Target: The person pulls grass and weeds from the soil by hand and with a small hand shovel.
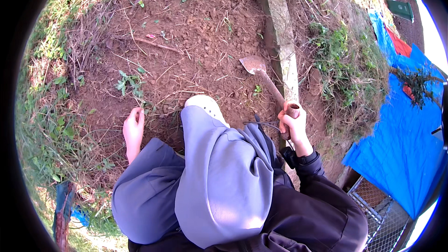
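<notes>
My right hand (294, 122) is wrapped round the T-shaped grip of a short spade (271, 85). The spade's rusty blade (253, 64) rests on the loose reddish soil (205, 37), close to a narrow concrete edging (282, 42). To the left, the fingers of my left hand (134, 128) are pinched together low over the ground on the stem of a leafy green weed (129, 83). Its leaves spread just beyond my fingertips; its roots cannot be made out.
My light clog (205, 106) stands on the soil between my hands. Dry grass and weeds (56, 130) border the left side. Past the edging, more weeds (338, 56) grow, then a blue tarp (396, 144) is spread out. Wire mesh (380, 212) lies at lower right.
</notes>
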`<state>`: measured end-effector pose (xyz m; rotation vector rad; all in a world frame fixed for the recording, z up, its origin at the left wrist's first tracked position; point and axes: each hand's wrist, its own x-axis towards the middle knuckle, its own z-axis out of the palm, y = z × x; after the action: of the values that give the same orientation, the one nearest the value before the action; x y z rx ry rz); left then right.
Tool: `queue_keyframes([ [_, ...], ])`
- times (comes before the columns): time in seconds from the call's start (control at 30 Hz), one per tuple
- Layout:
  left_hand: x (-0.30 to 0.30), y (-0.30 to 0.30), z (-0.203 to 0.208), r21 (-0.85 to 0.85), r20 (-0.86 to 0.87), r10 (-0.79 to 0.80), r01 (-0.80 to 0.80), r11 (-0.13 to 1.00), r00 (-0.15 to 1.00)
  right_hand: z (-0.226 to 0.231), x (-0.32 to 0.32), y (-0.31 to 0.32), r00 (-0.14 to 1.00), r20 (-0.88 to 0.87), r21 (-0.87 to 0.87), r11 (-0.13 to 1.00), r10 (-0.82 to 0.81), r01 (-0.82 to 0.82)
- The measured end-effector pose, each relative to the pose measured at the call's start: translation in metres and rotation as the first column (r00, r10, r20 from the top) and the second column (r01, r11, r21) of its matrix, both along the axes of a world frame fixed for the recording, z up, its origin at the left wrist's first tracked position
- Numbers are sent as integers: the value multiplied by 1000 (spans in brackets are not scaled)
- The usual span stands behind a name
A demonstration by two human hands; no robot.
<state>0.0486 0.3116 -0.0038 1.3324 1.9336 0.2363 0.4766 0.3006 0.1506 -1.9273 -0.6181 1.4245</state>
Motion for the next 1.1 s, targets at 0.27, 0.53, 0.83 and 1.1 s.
queue_keyframes([
  [0.27, -1, 3, 0, -45, -7, -24, 24, 999, 1000, -14, 7, 8, 986, 84, 6, 990, 143, -144],
  [0.53, 2, 5, -10, -34, 6, -73, 73, 997, 997, -32, 62, 31, 599, 489, -29, 698, 634, -716],
  [0.83, 3, 5, -10, -30, -3, -78, 78, 997, 997, -26, 60, 36, 560, 509, -36, 667, 653, -744],
  [1.1, 1, 8, -4, -67, -12, -46, 45, 997, 999, -33, 26, -13, 402, 646, -125, 610, 649, -782],
])
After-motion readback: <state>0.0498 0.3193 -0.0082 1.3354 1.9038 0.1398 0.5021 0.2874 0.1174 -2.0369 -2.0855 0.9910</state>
